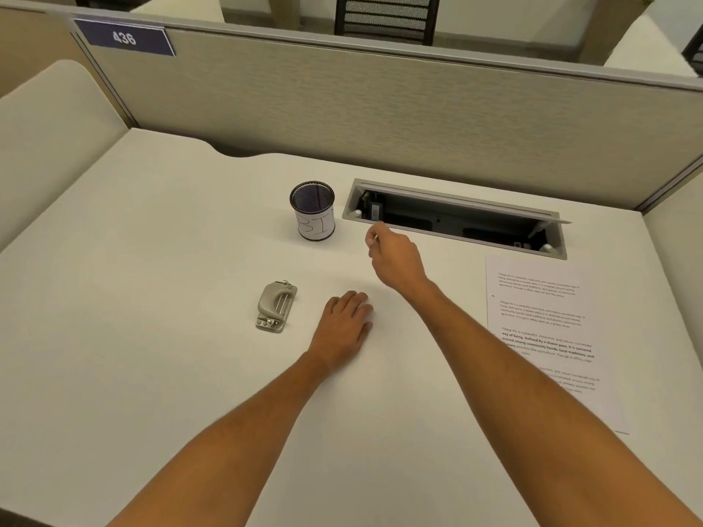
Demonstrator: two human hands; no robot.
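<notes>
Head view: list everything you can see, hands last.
desk: one, white, fills the foreground
cup: one, black mesh with a white label, back centre of the desk
punch: one, grey, left of the left hand
sheet: one, white with print, right edge of the desk
hatch: one, grey, open, right of the cup
partition: one, beige, behind the desk
sign: one, blue, reads 436, top left
chair: one, black, beyond the partition
left hand: rests on the desk
right hand: raised near the cup, fingertips together; any contents too small to tell
</notes>
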